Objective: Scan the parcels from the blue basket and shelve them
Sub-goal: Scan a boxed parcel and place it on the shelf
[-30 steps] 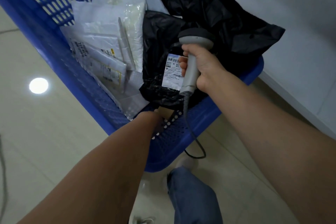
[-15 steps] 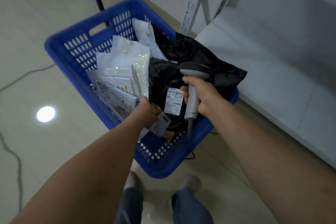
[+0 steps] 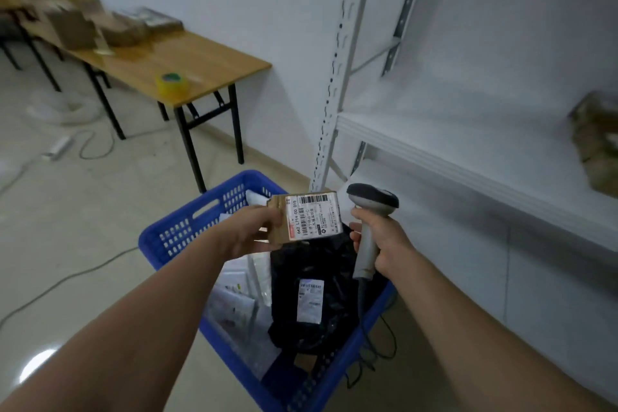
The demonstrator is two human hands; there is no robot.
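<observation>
My left hand (image 3: 252, 232) grips a small brown cardboard parcel (image 3: 309, 216) above the blue basket (image 3: 187, 231), its white barcode label facing me. Just to its right, my right hand (image 3: 381, 239) holds a grey barcode scanner (image 3: 369, 211) by the handle, its dark head level with the parcel's top edge. The scanner's cable hangs down past the basket's right rim. Inside the basket lie a black bagged parcel (image 3: 311, 304) with a white label and several pale plastic mailers (image 3: 234, 301).
A white metal shelf (image 3: 468, 157) stands to the right, with a brown parcel (image 3: 595, 140) on it at the far right. A wooden table (image 3: 174, 60) at the back left carries cardboard boxes and a yellow tape roll (image 3: 172, 84). Cables trail over the floor.
My left hand lifted the small cardboard parcel out of the basket and raised it label-up beside the scanner. My view rose from the basket toward the shelf and table.
</observation>
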